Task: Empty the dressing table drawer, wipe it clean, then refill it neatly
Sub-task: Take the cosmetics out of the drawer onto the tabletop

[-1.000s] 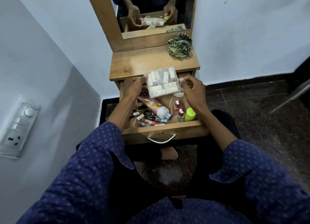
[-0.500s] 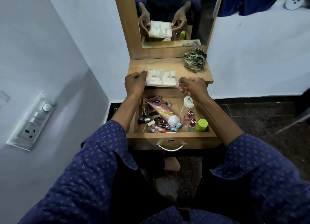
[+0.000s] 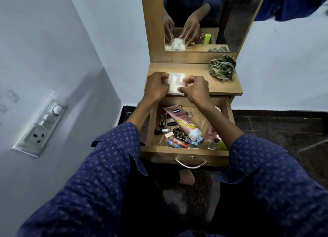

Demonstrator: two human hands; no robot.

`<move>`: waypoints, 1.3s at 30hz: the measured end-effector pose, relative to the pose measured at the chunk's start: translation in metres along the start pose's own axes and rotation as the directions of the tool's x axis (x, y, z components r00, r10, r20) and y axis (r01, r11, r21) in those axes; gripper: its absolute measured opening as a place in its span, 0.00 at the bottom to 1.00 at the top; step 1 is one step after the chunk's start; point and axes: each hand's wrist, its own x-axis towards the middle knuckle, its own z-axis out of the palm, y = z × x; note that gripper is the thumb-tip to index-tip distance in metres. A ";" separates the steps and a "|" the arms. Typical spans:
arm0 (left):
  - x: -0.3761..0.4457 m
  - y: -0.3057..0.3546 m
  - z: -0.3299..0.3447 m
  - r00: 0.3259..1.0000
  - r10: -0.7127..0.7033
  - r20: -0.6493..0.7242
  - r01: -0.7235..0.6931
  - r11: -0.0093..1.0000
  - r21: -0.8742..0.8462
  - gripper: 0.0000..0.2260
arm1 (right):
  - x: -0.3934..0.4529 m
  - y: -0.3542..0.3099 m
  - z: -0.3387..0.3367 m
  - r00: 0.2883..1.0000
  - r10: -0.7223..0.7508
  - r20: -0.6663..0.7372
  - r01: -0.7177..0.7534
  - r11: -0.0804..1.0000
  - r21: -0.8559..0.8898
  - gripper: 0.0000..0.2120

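A clear plastic box of small white items (image 3: 174, 83) lies flat on the wooden dressing table top (image 3: 204, 84). My left hand (image 3: 157, 87) grips its left edge and my right hand (image 3: 195, 90) pinches its right edge. Below them the drawer (image 3: 184, 152) stands pulled out. Inside lie a pink lotion tube (image 3: 183, 121), several nail polish bottles (image 3: 174, 132), small perfume bottles (image 3: 213, 137) and a lime green cap (image 3: 222, 145), partly hidden by my right arm.
A crumpled green patterned cloth (image 3: 222, 67) sits at the back right of the table top. The mirror (image 3: 204, 18) rises behind. A wall with a switchboard (image 3: 40, 123) is close on the left. Dark tiled floor (image 3: 284, 130) lies to the right.
Both hands carried the clear box up out of the drawer and forward, and it now lies on the table top with both hands still on it.
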 end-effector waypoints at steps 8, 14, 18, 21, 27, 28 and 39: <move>0.001 -0.037 -0.014 0.994 0.105 0.034 -0.110 0.969 0.223 0.29 | 0.000 0.007 -0.005 0.980 -0.168 0.104 0.184 0.966 -0.182 0.33; -0.009 -0.037 -0.014 0.994 0.052 -0.092 -0.051 0.999 0.008 0.28 | -0.008 0.006 -0.002 0.989 -0.145 0.016 0.145 0.987 -0.065 0.31; -0.010 -0.026 -0.020 0.982 -0.017 -0.189 -0.027 0.973 -0.230 0.23 | -0.007 -0.007 -0.013 0.984 -0.170 -0.051 0.172 0.984 0.047 0.21; -0.005 -0.018 -0.025 0.965 -0.082 -0.249 -0.027 0.913 -0.407 0.22 | 0.000 -0.018 -0.019 0.976 -0.171 -0.134 0.186 0.976 0.113 0.16; 0.003 -0.010 -0.028 0.967 -0.072 -0.243 -0.031 0.919 -0.394 0.12 | 0.010 -0.033 -0.030 0.964 -0.159 -0.213 0.202 0.959 0.199 0.14; 0.004 -0.010 -0.028 0.969 -0.076 -0.236 -0.027 0.914 -0.405 0.12 | 0.012 -0.034 -0.031 0.964 -0.161 -0.209 0.204 0.958 0.202 0.15; 0.008 -0.039 -0.018 0.978 -0.028 -0.208 -0.033 0.959 -0.282 0.16 | 0.022 -0.009 0.001 0.979 -0.188 -0.083 0.197 0.973 0.121 0.14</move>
